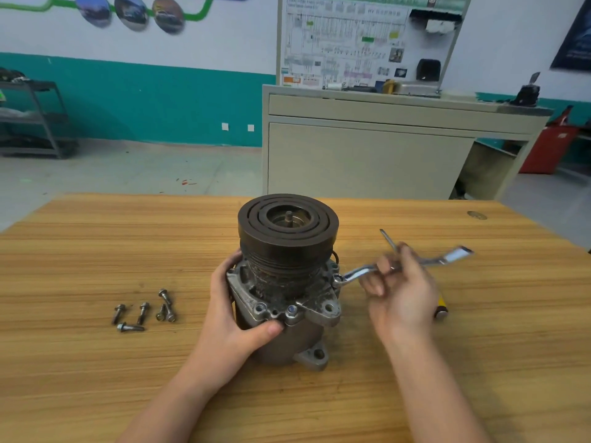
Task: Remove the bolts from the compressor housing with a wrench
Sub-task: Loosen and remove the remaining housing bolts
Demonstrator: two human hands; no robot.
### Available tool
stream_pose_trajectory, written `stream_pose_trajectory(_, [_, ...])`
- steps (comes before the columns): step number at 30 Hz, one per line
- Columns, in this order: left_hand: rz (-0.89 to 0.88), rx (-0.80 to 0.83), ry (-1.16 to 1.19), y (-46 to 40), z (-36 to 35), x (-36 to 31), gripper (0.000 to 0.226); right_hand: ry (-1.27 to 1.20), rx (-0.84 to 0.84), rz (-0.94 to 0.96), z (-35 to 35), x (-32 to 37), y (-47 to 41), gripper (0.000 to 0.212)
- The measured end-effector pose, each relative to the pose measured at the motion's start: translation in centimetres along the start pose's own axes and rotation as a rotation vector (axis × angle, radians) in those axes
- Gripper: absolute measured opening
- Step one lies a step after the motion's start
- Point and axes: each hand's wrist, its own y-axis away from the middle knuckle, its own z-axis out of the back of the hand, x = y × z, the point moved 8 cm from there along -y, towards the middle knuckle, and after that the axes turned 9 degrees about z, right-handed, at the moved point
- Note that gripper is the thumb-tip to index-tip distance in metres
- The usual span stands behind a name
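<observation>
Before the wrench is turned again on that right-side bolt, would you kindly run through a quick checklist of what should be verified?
1. Wrench seated on the bolt at the housing's right flange: cannot tell; its end sits at the bolt, but the image is blurred there.
2. Right hand grip on the wrench: not ok; only the fingers pinch the shaft, loosely.
3. Compressor housing steadied: ok; the left hand wraps its left side, thumb on the front flange.
4. Housing upright on the table: ok; pulley faces up.
5. Removed bolts out of the swing path: ok; five or six lie to the left.
6. Front bolt: not ok; still in place.
</observation>
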Motion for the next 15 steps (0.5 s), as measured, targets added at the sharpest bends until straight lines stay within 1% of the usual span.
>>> stream_pose_trajectory(2, [-0.007, -0.008, -0.002, -0.1, 0.1, -0.1, 0.099, 0.08, 0.127, -0.264, -1.8, -2.2, -2.0, 0.019])
stream_pose_trajectory(4, [-0.007, -0.008, -0.004, 0.0, 0.1, -0.1, 0.101, 0.229, 0.274, -0.461, -3.6, -4.0, -2.6, 0.018])
stream_pose_trajectory(6, [-0.002, -0.008, -0.002, 0.0, 0.0, 0.0, 0.102, 0.403, 0.412, -0.563, -5.0, -4.9, -2.6, 0.02])
stream_pose_trajectory(7, [0.003, -0.008, -0.001, 0.0, 0.0, 0.1, 0.102, 0.448, 0.457, -0.585, -5.4, -4.9, -2.7, 0.02])
stream_pose_trajectory(9, [0.005, -0.006, -0.003, -0.1, 0.0, 0.2, 0.1, 0.405, 0.475, -0.576, -6.0, -4.1, -2.7, 0.018])
stream_pose_trajectory(12, [0.018, -0.008, -0.011, -0.2, 0.1, 0.4, 0.093, 0.146, 0.352, -0.457, -5.5, -1.2, -2.7, 0.02])
stream_pose_trajectory(14, [0.017, -0.009, -0.011, -0.2, 0.2, 0.4, 0.092, 0.027, 0.306, -0.27, -4.3, 1.2, -2.3, 0.02])
stream_pose_trajectory(15, [0.009, -0.007, -0.011, -0.2, 0.1, 0.4, 0.093, 0.026, 0.308, -0.143, -3.5, 2.3, -1.8, 0.017])
